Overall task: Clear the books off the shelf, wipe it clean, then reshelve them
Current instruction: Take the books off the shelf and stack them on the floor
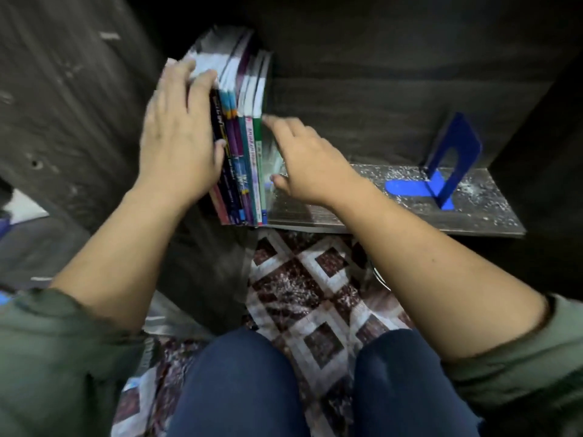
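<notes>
dark wood shelf (410, 216), speckled with pale dust, carries one row of books (246, 146) standing at its left end, about six spines, though blur hinders the count. the left grip (179, 143) clasps the row's left side, thumb across a dark spine. the right grip (306, 162) is spread wide, fingers straight at the row's right side. one blue bookend (454, 159) stands well apart on the right.
</notes>
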Available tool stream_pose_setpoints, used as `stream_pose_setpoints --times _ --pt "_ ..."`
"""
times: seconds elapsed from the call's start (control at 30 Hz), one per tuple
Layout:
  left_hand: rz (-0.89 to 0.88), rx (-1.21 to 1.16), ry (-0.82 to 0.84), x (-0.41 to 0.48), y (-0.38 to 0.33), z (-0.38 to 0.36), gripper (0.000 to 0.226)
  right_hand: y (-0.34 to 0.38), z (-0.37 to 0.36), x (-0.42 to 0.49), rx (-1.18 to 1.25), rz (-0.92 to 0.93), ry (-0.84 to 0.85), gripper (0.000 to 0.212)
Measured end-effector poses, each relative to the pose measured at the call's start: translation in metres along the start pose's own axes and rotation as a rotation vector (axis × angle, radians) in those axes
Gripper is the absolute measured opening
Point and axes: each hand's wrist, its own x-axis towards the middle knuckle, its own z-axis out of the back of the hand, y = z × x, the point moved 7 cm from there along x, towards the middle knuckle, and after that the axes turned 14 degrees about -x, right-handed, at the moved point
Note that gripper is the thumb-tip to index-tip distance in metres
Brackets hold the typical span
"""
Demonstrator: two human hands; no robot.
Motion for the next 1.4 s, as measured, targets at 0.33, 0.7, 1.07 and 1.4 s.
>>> stream_pose_setpoints --times 0.33,0.7,1.07,1.4 --pt "0.034 -0.167 -0.068 0.003 0.018 -0.003 0.074 0.025 -0.014 0.032 0.325 -0.036 -0.015 0.093" --pt "0.106 -0.319 -0.16 -0.004 0.03 -0.003 0.079 0.028 0.012 0.046 0.224 0.067 -0.133 0.1" --pt "0.465 -0.531 -0.007 -0.023 0.016 -0.074 0.136 -0.004 0.033 0.045 -0.39 0.075 -0.236 0.076" --pt "0.446 -0.103 0.218 -0.04 -0.044 -0.177 0.115 -0.094 -0.015 -0.042 -0.666 0.146 -0.153 0.062"
